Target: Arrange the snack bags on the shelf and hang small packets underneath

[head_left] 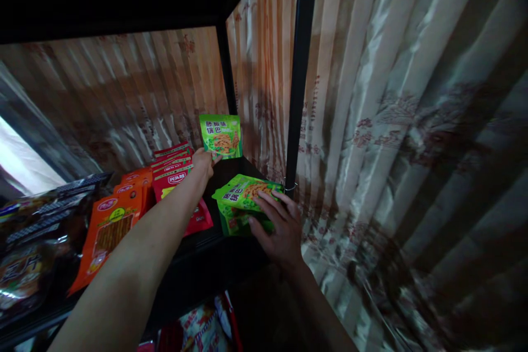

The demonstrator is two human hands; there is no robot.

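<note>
A green snack bag [223, 135] stands upright at the back corner of the black shelf. My left hand [203, 164] reaches to its lower left edge, with the fingers closed on that edge. Nearer the front, more green bags [241, 192] lie at the shelf's right end, one tilted over another. My right hand [278, 225] is on these bags from the right, thumb at the front and fingers over the top one, gripping them. Part of the lower bag is hidden behind the hand.
Red bags [175, 176], orange bags [111, 220] and dark packs [45, 225] line the shelf on the left. A black post [301, 77] rises beside my right hand. Curtains [371, 93] hang behind and right. More packets [206, 327] sit below.
</note>
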